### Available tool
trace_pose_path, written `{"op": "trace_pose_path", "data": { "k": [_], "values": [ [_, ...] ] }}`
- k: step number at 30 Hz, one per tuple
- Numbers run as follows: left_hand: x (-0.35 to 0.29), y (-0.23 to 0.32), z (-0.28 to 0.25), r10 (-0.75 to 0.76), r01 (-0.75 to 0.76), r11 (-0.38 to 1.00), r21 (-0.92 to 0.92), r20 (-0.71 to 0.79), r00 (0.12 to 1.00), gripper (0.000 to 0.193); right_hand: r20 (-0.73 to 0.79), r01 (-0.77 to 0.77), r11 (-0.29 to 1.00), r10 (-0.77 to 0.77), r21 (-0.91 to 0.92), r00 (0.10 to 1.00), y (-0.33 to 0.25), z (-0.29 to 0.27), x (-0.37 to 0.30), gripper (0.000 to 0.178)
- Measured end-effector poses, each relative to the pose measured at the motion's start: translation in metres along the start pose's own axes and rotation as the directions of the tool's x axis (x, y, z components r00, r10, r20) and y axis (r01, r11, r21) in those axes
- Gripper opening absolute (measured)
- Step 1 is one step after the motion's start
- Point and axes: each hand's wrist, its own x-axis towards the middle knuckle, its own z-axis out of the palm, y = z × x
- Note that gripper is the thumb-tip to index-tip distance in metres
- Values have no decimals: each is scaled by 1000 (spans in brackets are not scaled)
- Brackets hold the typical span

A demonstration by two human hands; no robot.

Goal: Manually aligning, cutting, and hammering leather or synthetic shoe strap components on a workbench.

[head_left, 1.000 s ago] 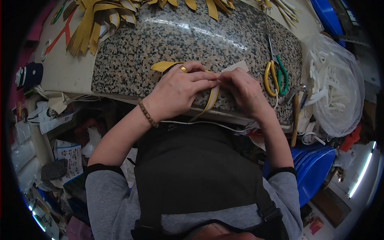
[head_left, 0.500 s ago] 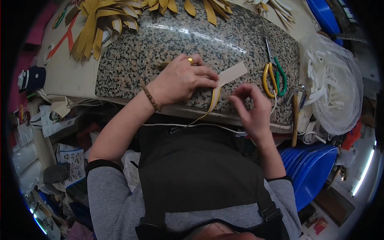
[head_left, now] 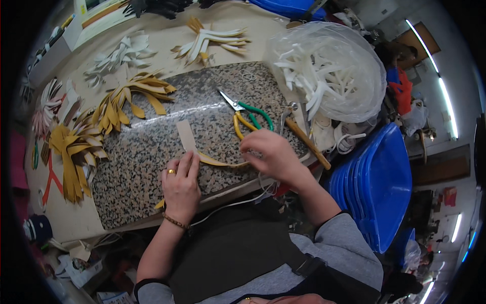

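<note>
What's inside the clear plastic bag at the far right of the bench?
The clear plastic bag holds white cut strips, piled loosely. Whatever lies beneath the pile is hidden.

The scene was brightly and evenly lit from overhead. Fluorescent tube lights (head_left: 447,109) glowed at the right rim, and a pale streak of glare lay across the polished granite slab (head_left: 167,147) on the worktop. Shadows were soft and short (mostly tucked under the hands). The fisheye lens bent straight edges hard toward the rim, where a black vignette closed in. The centre was sharp; the rim smeared slightly.
</note>
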Motion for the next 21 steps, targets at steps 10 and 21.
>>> {"op": "trace_pose_path", "data": {
  "k": [10,21],
  "values": [
    [11,2,7,-81,81,997,2,34,996,53,-435,-615,595,435,-518,788,251,-137,-26,22],
    [107,20,-25,-10,12,842,-540,7,1000,29,-299,-255,957,206,-135,932,119,-108,41,27]
  ]
}}
